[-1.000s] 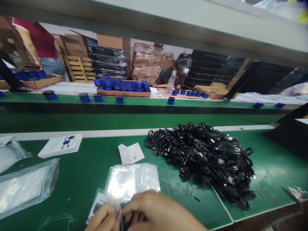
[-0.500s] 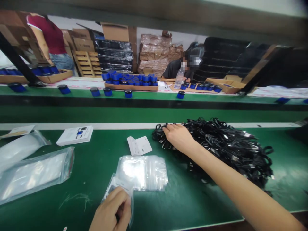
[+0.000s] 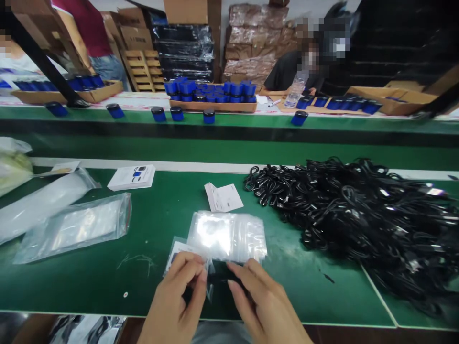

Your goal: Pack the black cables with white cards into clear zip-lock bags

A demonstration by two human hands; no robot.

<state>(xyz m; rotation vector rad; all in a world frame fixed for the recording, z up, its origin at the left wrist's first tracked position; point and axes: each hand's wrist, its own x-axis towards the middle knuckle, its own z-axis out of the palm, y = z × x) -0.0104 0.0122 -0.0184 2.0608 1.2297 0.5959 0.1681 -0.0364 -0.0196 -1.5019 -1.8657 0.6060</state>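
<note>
Clear zip bag (image 3: 211, 273), lower centre of frame, pinched at its edge by left hand (image 3: 175, 298), fingers closed on the plastic. Right hand (image 3: 263, 301): fingers curved, lying on a dark item (image 3: 219, 286); grip cannot be told. Just above, stack of zip bags (image 3: 227, 236). To the right, black cable pile (image 3: 353, 215), on green bench (image 3: 89, 282).

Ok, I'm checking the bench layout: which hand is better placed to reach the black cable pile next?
Probably the right hand: the pile of black cables lies on its side of the bench, while the left hand sits farther away, beyond the clear plastic bag both hands are at.
</note>
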